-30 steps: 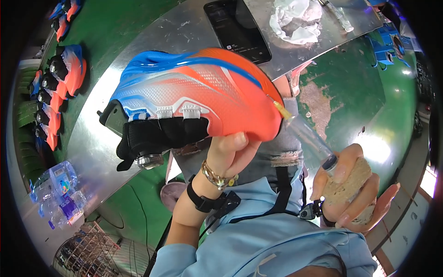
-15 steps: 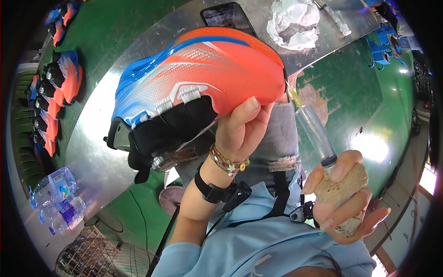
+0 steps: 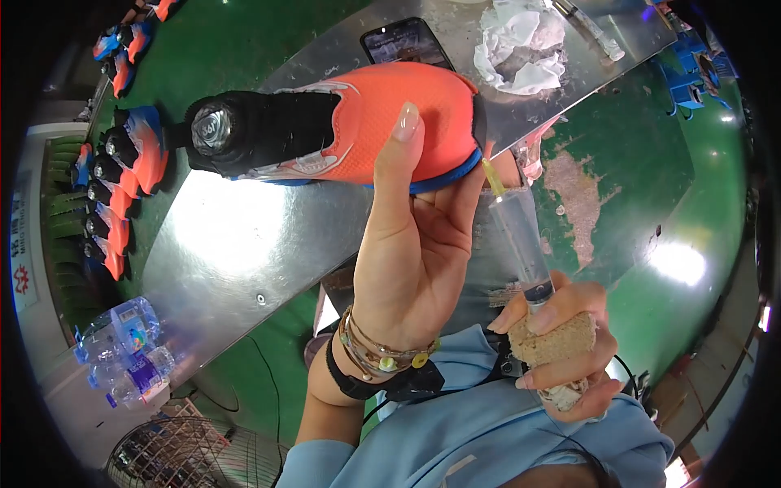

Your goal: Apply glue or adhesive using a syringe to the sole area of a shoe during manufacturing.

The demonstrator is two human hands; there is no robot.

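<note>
My left hand (image 3: 419,276) grips an orange and blue sports shoe (image 3: 439,122) by its toe end, thumb on the upper and fingers underneath. The shoe is held above the table, its black opening to the left with a clear stuffed form inside. A clear syringe (image 3: 519,236) with a yellow needle hub is in my right hand (image 3: 569,366), its tip at the sole edge by the toe. Whether the tip touches the shoe is hard to tell. The same hand also clasps a tan rough-textured block (image 3: 555,337) against the palm.
On the metal table (image 3: 301,260) lie a phone (image 3: 407,42), crumpled white paper (image 3: 498,53) and a second syringe (image 3: 598,34). Plastic bottles (image 3: 122,350) are at the left edge. Several similar shoes (image 3: 146,159) line the far left. A wire basket (image 3: 187,447) stands below.
The shoe has turned from its side to show its upper and opening. My left hand has rotated with it. My right hand has shifted left with the syringe, keeping close to the toe edge.
</note>
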